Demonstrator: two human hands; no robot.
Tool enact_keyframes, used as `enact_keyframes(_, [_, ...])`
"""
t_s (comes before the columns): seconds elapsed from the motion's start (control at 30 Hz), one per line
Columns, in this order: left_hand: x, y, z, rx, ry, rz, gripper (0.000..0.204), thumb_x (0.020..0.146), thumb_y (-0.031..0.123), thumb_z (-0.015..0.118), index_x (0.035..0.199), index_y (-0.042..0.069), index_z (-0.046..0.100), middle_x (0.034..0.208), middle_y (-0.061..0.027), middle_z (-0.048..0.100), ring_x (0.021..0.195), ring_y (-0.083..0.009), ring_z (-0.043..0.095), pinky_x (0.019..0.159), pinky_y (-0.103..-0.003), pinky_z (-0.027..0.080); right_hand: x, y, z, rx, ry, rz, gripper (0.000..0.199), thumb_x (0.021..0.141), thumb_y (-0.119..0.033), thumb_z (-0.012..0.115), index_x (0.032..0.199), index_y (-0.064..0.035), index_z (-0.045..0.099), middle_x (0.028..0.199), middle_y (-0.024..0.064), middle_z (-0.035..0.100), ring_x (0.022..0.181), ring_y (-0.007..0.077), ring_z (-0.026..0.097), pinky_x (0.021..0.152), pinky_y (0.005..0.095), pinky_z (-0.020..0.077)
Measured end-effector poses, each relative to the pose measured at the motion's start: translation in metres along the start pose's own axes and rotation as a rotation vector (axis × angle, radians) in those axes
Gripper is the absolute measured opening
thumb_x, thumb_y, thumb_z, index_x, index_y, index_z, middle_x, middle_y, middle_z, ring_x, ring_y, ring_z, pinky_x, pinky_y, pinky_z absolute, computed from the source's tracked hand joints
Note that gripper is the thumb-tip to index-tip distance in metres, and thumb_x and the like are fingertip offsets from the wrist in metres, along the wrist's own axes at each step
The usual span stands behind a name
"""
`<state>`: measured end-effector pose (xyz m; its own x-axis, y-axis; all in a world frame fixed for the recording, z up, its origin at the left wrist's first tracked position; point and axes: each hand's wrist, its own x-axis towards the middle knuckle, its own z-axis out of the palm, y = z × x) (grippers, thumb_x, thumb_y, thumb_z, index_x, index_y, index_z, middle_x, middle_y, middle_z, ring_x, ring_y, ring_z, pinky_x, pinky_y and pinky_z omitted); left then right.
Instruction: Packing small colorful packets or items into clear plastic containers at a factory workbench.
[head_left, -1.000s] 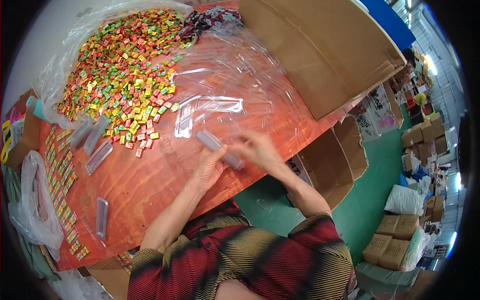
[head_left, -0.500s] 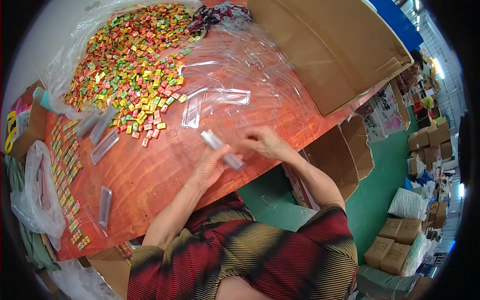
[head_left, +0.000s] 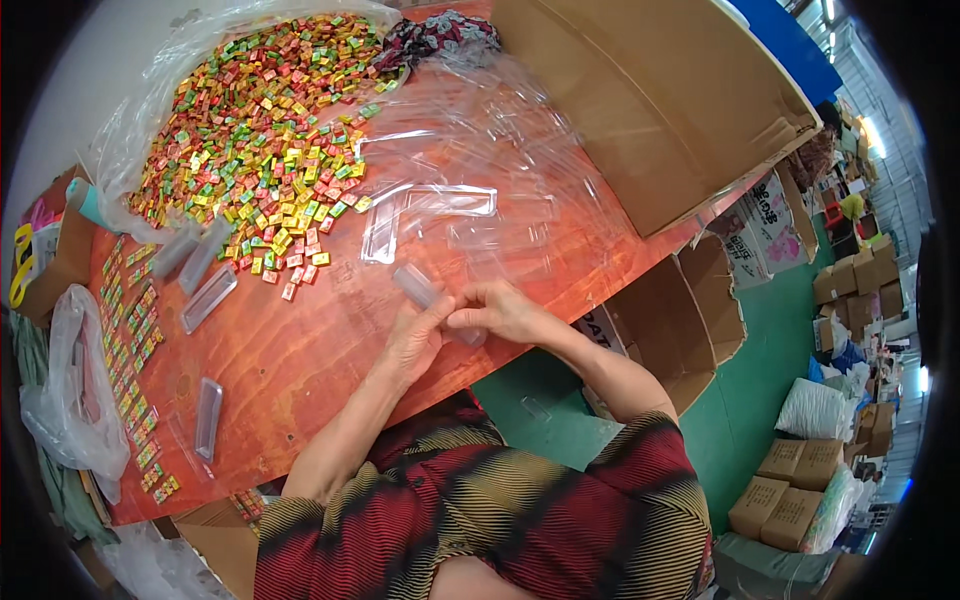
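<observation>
Over the near edge of the table, my left hand [head_left: 418, 335] is closed around a stack of narrow clear plastic trays [head_left: 414, 284], held at a slant. My right hand [head_left: 497, 312] meets it, thumb and fingers pinched at the stack's side near my left fingertips. How many trays are nested there, I cannot tell. Beyond my hands lie loose clear trays [head_left: 440, 200], many overlapping. A large heap of small red, yellow and green boxes [head_left: 270, 130] covers the far left of the table.
Rows of little boxes [head_left: 130, 360] line the left table edge. A single tray [head_left: 208, 420] lies near them, beside a plastic bag [head_left: 75, 380]. At the far right stands a big cardboard box [head_left: 650, 110]; another open carton [head_left: 650, 345] sits below the table edge.
My right hand has come left from beside the tray stack and now pinches at it. My left hand keeps its hold, with the stack shifted slightly left.
</observation>
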<state>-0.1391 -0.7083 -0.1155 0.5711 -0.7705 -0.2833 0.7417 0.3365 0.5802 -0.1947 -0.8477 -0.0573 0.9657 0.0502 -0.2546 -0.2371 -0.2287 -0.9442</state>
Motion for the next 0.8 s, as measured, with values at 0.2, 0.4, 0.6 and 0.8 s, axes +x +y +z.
enact_keyframes(0.2, [0.003, 0.008, 0.006, -0.033, -0.054, -0.034, 0.051, 0.072, 0.014, 0.061, 0.11, 0.001, 0.03, 0.097, -0.0067, 0.046, 0.089, -0.0166, 0.051, 0.074, -0.032, 0.046, 0.019, 0.019, -0.023, 0.326, -0.322, 0.139, 0.022, 0.075, -0.028, 0.058, 0.074, -0.007, 0.055, 0.054, -0.0044, 0.045, 0.044, 0.0032, 0.036, 0.039, 0.0171, 0.0261])
enact_keyframes(0.4, [0.012, 0.015, 0.011, -0.017, -0.13, -0.016, 0.043, 0.074, 0.014, 0.059, 0.107, 0.002, 0.036, 0.096, -0.0086, 0.051, 0.088, -0.0211, 0.053, 0.077, -0.036, 0.045, 0.026, 0.001, -0.035, 0.133, -0.335, 0.162, 0.019, 0.075, -0.025, 0.056, 0.071, -0.0064, 0.055, 0.055, -0.0042, 0.047, 0.047, 0.0045, 0.041, 0.041, 0.02, 0.0306])
enact_keyframes(0.6, [0.011, 0.019, 0.002, -0.135, -0.024, -0.037, 0.035, 0.073, 0.014, 0.06, 0.102, 0.007, 0.04, 0.095, -0.0093, 0.051, 0.088, -0.0259, 0.053, 0.079, -0.041, 0.045, 0.052, -0.004, -0.093, -1.003, 0.554, -0.414, 0.01, 0.069, -0.011, 0.053, 0.077, -0.0032, 0.053, 0.064, 0.0098, 0.051, 0.06, 0.0275, 0.05, 0.051, 0.0339, 0.04])
enact_keyframes(0.8, [0.011, 0.018, 0.002, -0.156, 0.032, 0.033, 0.033, 0.072, 0.012, 0.061, 0.098, 0.01, 0.041, 0.092, -0.0064, 0.05, 0.085, -0.0224, 0.054, 0.075, -0.04, 0.047, 0.058, -0.024, -0.074, -0.991, 0.832, -0.48, 0.018, 0.07, -0.012, 0.055, 0.086, -0.0041, 0.053, 0.074, 0.0127, 0.053, 0.07, 0.0301, 0.053, 0.06, 0.0357, 0.0429])
